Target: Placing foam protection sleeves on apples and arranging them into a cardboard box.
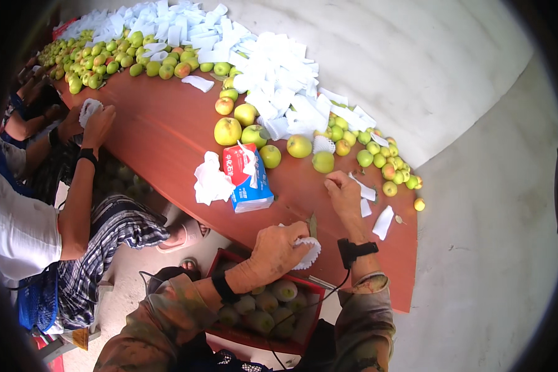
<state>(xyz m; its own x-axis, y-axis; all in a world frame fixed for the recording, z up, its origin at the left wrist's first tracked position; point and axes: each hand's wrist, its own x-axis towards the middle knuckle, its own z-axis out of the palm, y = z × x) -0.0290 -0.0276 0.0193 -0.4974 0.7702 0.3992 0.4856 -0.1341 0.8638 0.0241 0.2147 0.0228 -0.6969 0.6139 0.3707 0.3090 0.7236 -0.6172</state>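
Note:
My left hand is closed around a white foam net sleeve above the table's near edge. Whether fruit sits inside the sleeve is hidden by the hand. A green leaf stands just beyond my left fingers. My right hand is over the table with its fingers curled together; anything between the fingertips is hidden. Nearest to it is a green apple, just beyond the fingertips. White foam strips lie beside the right hand, and another foam strip is farther right.
Apples and a heap of foam sleeves line the far side of the red-brown table. A tissue box and crumpled tissue lie left. Below me, a red crate holds wrapped fruit. A co-worker sits left.

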